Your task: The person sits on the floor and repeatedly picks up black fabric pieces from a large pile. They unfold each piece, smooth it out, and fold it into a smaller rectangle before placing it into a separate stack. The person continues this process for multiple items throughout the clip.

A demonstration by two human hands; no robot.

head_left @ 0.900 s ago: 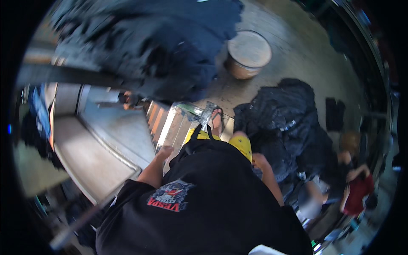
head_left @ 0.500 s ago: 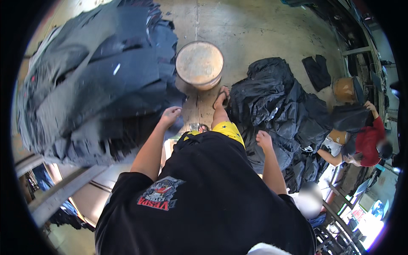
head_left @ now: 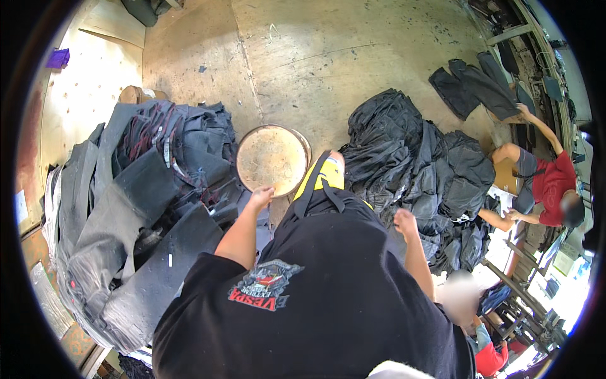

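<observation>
1. Left edge of the floor (head_left: 297,69): heap of dark cloth (head_left: 151,196), loose flat pieces, tops jumbled. Sits lower in view than a half-second ago; the wearer's view has turned and moved on, so this heap is now alongside, on the left.
2. Left hand (head_left: 262,198): has come to the near rim of the round drum. Fingers bent inward; no cloth seen in them. Touching the rim or only above it: cannot tell.
3. Round drum (head_left: 271,158): on the floor, between the heap and the black pile, well in from the floor's left and right edges. It was further ahead; now close by the knees. Means the drum is the left hand's nearest thing.
4. Right hand (head_left: 405,221): fingers loosely curled, nothing seen in them; how tightly they press together, cannot tell. It shows against the black pile (head_left: 410,158), contact unclear. Both hands look unladen.
5. Toward the floor's right edge: seated co-worker in a red shirt (head_left: 552,189), arm newly stretched to dark trousers (head_left: 486,91) on the floor. More dark cloth lies there than before.
</observation>
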